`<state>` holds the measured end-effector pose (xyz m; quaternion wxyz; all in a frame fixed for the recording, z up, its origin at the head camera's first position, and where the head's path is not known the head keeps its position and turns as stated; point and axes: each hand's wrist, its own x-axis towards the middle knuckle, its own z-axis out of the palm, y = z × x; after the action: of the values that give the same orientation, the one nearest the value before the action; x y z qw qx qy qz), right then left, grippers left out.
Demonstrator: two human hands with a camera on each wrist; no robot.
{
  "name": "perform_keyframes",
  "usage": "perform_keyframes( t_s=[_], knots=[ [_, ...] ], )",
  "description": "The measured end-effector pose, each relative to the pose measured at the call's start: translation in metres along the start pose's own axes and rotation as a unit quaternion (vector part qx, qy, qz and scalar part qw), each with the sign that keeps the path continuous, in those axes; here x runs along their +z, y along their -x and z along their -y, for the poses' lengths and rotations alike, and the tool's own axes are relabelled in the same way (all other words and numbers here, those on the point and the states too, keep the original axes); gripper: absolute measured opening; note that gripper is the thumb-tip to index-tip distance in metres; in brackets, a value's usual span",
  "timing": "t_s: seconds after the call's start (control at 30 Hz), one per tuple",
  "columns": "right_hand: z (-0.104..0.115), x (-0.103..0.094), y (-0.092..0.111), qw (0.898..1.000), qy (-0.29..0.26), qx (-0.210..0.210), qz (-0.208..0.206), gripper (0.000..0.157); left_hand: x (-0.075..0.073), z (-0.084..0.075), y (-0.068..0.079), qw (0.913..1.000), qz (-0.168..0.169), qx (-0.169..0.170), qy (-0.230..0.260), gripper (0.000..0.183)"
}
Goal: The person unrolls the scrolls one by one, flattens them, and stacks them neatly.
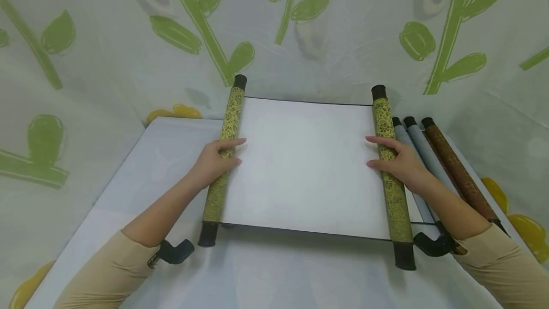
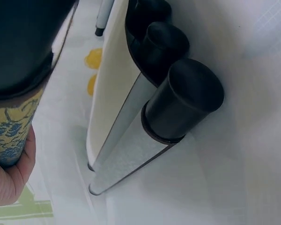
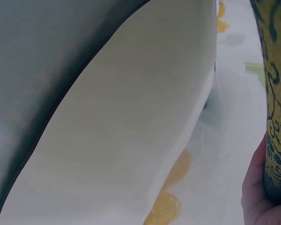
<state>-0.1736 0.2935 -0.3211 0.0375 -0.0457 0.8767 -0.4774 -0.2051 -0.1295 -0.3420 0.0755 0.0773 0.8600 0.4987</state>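
Observation:
A partly unrolled scroll spans the middle of the head view, its blank white sheet (image 1: pixel 304 170) stretched between two yellow-patterned rollers with black end caps. My left hand (image 1: pixel 214 159) grips the left roller (image 1: pixel 215 199), thumb and fingers wrapped about its middle. Likewise, the right hand (image 1: pixel 399 163) holds the right roller (image 1: pixel 396 209). A shadow beneath the lower edge suggests that the scroll is held above the table. In the left wrist view the patterned roller (image 2: pixel 11 122) lies against the left palm; in the right wrist view the other roller (image 3: pixel 278 103) is in the right hand.
On the right of the white table (image 1: pixel 184 132) lie two grey rollers (image 1: pixel 429 151) and a brown patterned one (image 1: pixel 459 161), all black-capped. They are partly behind the right forearm. A cloth backdrop (image 1: pixel 343 61) with green leaves stands behind the table.

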Motion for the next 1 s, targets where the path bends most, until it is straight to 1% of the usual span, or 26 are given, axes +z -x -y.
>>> perform_keyframes(
  t_s=[0.17, 0.3, 0.43, 0.5, 0.67, 0.77, 0.87, 1.0],
  knots=[
    [0.000, -0.004, 0.001, 1.000, 0.002, -0.016, 0.011, 0.054, -0.005, 0.003, 0.001, 0.9997, 0.006, 0.022, 0.005, 0.048],
    [-0.002, -0.006, 0.000, 1.000, 0.012, -0.013, 0.020, 0.052, -0.009, 0.007, 0.002, 0.9994, 0.010, 0.033, 0.000, 0.048],
    [-0.003, -0.008, 0.001, 0.999, 0.026, -0.014, 0.023, 0.052, -0.012, 0.008, 0.003, 0.9997, 0.008, 0.020, -0.008, 0.049],
    [-0.004, -0.008, 0.001, 0.999, 0.024, -0.014, 0.021, 0.054, -0.014, 0.009, 0.003, 0.9999, 0.008, 0.011, -0.008, 0.050],
    [-0.005, -0.008, -0.002, 1.000, 0.011, 0.009, 0.009, 0.067, -0.016, 0.010, 0.003, 0.9999, 0.007, 0.005, 0.005, 0.045],
    [-0.005, -0.008, -0.002, 1.000, 0.010, 0.018, 0.006, 0.073, -0.016, 0.010, 0.002, 0.9999, 0.008, -0.002, 0.011, 0.052],
    [-0.004, -0.008, -0.002, 1.000, 0.010, 0.016, 0.006, 0.072, -0.017, 0.010, 0.002, 0.9999, 0.006, -0.011, 0.007, 0.057],
    [-0.003, -0.009, -0.002, 1.000, 0.006, 0.010, 0.010, 0.068, -0.018, 0.010, 0.003, 0.9999, 0.005, -0.016, 0.002, 0.055]
  ],
)
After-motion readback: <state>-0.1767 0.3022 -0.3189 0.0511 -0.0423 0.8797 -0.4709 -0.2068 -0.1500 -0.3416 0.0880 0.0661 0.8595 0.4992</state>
